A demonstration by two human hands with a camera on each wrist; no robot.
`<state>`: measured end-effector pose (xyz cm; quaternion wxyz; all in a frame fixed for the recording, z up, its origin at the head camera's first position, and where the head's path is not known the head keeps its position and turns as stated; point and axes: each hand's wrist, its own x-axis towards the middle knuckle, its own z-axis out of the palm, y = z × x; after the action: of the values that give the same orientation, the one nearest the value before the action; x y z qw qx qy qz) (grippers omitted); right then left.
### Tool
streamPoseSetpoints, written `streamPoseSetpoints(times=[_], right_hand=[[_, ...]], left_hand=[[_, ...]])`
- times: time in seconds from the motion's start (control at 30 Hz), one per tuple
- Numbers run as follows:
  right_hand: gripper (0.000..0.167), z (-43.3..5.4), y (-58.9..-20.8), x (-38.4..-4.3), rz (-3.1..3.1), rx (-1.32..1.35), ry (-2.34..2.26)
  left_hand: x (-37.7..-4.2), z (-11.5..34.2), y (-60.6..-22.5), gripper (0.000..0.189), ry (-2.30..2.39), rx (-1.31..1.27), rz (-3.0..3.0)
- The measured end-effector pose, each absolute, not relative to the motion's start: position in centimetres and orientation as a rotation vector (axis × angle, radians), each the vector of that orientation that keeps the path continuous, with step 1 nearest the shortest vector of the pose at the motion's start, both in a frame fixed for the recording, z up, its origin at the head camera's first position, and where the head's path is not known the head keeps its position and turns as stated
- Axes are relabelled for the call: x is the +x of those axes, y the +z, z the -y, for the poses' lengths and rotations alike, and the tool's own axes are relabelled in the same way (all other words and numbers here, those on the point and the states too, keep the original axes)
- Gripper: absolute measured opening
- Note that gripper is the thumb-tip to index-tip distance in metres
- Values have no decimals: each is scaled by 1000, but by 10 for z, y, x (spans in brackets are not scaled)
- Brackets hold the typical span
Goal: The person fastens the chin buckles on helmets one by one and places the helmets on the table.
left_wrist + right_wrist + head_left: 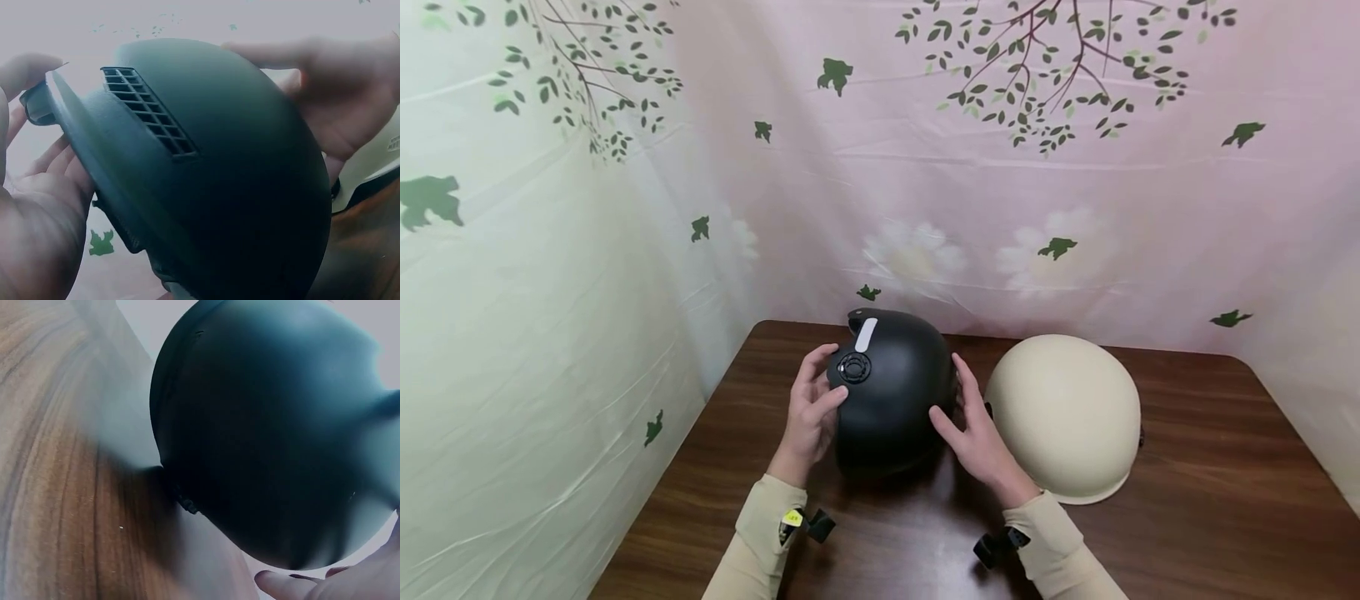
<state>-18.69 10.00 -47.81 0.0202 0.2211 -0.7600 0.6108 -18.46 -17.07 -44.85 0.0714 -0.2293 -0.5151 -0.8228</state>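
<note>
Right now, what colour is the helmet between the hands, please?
That helmet is black, shown best in the head view.

This looks like a small curtained booth: creased, pale pink and whitish-green hangings point(820, 200) of thin sheet material, printed with leafy dark-red branches point(1078, 37), dark green bird shapes point(835, 75) and large white daisies point(917, 257), enclose a dark brown wood-grain table point(1217, 508) behind and on both sides. Whether it stands in a home, workshop or office cannot be told.
</note>
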Motion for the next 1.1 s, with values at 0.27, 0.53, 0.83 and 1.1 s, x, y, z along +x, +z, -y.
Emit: streamPoseSetpoints(times=[0.27, 0.53, 0.83, 1.1], right_hand=[[78, -98, -480, -186, 2380, 596, 2023], [80, -94, -478, -184, 2358, 535, 2035], [88, -96, -471, -187, 2296, 559, 1969], [80, -98, -463, -188, 2351, 542, 1806]], left_hand=[[-184, 176, -451, 55, -2461, -676, 1558], [-180, 184, -448, 57, -2295, -628, 1700], [-174, 196, -451, 59, -2098, -521, 1845], [-175, 203, -458, 59, -1885, -471, 1903]])
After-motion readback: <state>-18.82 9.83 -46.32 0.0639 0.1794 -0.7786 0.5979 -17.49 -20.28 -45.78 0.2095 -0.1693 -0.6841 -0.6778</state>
